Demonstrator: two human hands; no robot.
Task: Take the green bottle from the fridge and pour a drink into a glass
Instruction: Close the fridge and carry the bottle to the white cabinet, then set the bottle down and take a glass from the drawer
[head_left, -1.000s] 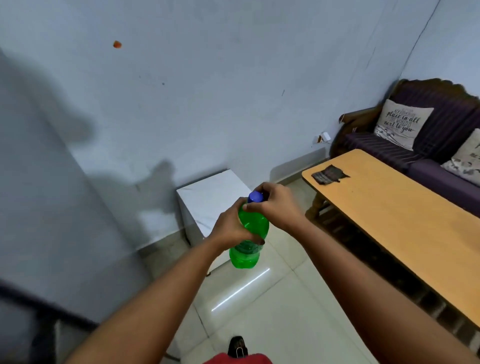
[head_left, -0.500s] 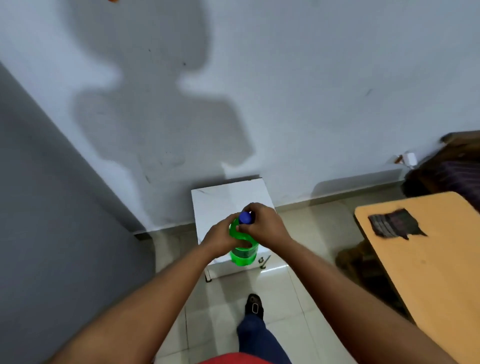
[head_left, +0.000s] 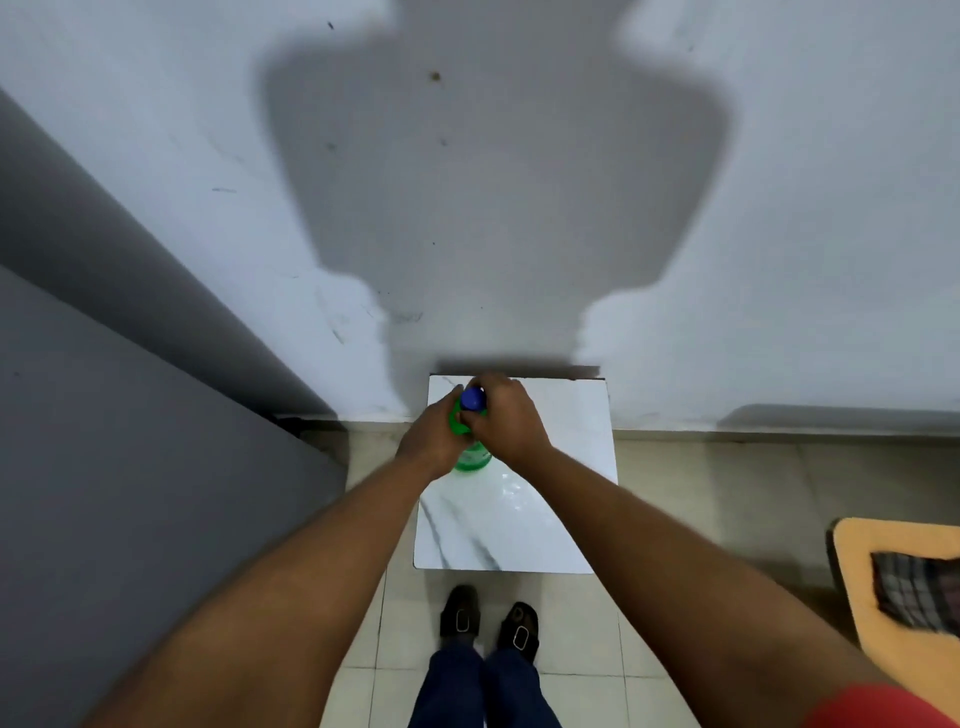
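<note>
A green plastic bottle (head_left: 471, 457) with a blue cap (head_left: 472, 398) is held upright over a small white marble-topped table (head_left: 550, 499). My left hand (head_left: 434, 436) wraps the bottle's upper body. Fingers of my right hand (head_left: 506, 423) close around the neck and cap. Most of the bottle is hidden by both hands; only its cap, shoulder and lower body show. Whether its base touches the tabletop I cannot tell. No glass is in view.
The grey fridge side (head_left: 130, 467) fills the left. A pale wall (head_left: 519, 208) stands right behind the small table. A wooden table corner (head_left: 852, 551) with a dark checked cloth (head_left: 919, 592) is at the lower right. My feet (head_left: 488, 621) stand on the tiled floor.
I have turned left and stepped up to the white table, which now lies directly under the bottle. The sofa has left the view. Both hands keep the same grip on the bottle.
</note>
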